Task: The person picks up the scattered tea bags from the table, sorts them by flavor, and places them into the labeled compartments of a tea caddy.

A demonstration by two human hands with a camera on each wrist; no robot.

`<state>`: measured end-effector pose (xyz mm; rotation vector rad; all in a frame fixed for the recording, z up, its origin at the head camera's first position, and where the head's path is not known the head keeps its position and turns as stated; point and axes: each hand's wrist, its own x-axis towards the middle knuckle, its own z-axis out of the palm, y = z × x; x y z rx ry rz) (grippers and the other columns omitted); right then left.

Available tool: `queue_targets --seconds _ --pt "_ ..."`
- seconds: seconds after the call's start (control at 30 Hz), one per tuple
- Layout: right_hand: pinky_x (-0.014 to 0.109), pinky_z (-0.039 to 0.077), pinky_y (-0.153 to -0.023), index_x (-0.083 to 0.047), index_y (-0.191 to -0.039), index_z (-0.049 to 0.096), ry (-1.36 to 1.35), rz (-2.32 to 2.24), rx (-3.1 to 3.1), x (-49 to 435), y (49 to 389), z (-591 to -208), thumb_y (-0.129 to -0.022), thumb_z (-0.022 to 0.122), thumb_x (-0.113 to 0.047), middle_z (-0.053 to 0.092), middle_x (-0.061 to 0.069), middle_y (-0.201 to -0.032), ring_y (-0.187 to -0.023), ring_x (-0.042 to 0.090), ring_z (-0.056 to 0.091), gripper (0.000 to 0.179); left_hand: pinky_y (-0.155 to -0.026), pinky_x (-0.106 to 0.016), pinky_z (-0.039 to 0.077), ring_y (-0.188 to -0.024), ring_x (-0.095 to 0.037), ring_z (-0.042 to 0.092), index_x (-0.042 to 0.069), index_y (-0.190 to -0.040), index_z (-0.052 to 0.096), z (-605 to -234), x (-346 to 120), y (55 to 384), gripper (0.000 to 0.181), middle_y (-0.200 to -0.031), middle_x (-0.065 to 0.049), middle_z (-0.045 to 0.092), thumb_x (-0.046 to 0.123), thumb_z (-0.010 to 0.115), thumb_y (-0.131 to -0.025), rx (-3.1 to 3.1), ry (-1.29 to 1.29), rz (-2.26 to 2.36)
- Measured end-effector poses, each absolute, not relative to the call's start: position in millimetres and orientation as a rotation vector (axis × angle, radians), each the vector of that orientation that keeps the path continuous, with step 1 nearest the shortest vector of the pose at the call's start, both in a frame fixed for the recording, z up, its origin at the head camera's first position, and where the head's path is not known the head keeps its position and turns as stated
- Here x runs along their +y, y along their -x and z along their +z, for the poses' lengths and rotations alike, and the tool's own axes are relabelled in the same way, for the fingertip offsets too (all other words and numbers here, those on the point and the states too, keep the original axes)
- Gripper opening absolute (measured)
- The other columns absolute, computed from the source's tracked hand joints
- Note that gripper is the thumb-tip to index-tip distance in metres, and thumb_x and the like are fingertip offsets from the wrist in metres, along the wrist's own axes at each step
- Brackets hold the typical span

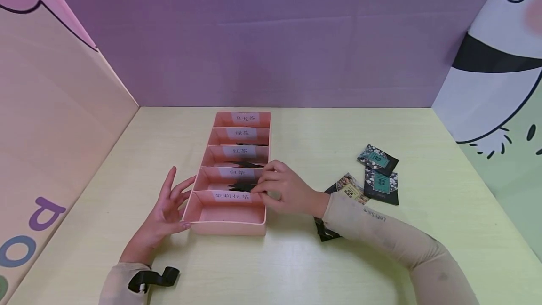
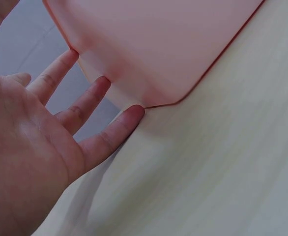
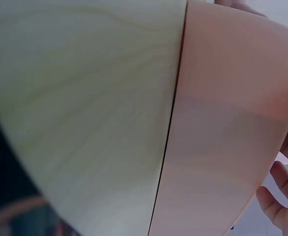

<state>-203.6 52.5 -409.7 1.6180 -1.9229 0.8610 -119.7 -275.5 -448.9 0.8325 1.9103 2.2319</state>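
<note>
A long pink divided box stands on the table, its compartments carrying white paper labels. My left hand is at its near left corner, fingers spread, fingertips touching the side wall in the left wrist view, thumb by the front edge. Over the right wall, my right hand reaches to the second compartment from the front, thumb and index bent together. At those fingertips it pinches the end of a black tea sachet, mostly down inside the compartment. In the right wrist view, its fingers show beyond the box's rim.
Black tea sachets with teal labels lie to the right. One with a yellow label and another dark sachet are partly under the right forearm. More sachets stand in farther compartments. A purple panel bounds the table's back.
</note>
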Motion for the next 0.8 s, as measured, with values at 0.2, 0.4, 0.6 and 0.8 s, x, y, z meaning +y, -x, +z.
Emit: queue_targets --seconds 0.2,0.4,0.6,0.8 --pt "0.033 0.047 -0.09 -0.007 -0.091 0.079 -1.631 0.876 -1.936 53 202 -410 -0.08 0.07 -0.002 0.07 0.001 -0.084 -0.092 0.022 0.055 0.015 -0.105 -0.024 0.038 -0.135 -0.012 0.043 0.025 -0.16 -0.011 -449 -275 120 0.117 -0.156 0.007 0.035 -0.016 0.066 -0.08 1.911 -0.836 2.234" --pt "0.034 0.047 -0.091 -0.007 -0.093 0.079 -1.645 0.864 -1.981 56 203 -408 -0.082 0.071 -0.003 0.07 0.002 -0.087 -0.093 0.022 0.056 0.015 -0.105 -0.024 0.039 -0.136 -0.013 0.042 0.024 -0.159 -0.011 -449 -276 120 0.118 -0.157 0.006 0.034 -0.017 0.065 -0.08 1.907 -0.856 2.233" --pt "0.035 0.047 -0.09 -0.005 -0.098 0.077 -1.658 0.889 -2.023 67 205 -398 -0.082 0.072 -0.004 0.07 0.004 -0.095 -0.096 0.023 0.056 0.016 -0.105 -0.024 0.039 -0.136 -0.012 0.042 0.025 -0.16 -0.011 -449 -276 120 0.118 -0.157 0.006 0.034 -0.017 0.065 -0.08 1.898 -0.862 2.238" --pt "0.039 0.046 -0.092 -0.005 -0.105 0.074 -1.626 0.866 -2.143 92 215 -386 -0.084 0.071 -0.004 0.068 0.006 -0.103 -0.1 0.025 0.056 0.022 -0.106 -0.025 0.038 -0.137 -0.014 0.041 0.025 -0.16 -0.011 -450 -276 121 0.117 -0.158 0.004 0.033 -0.018 0.065 -0.081 1.855 -0.904 2.259"
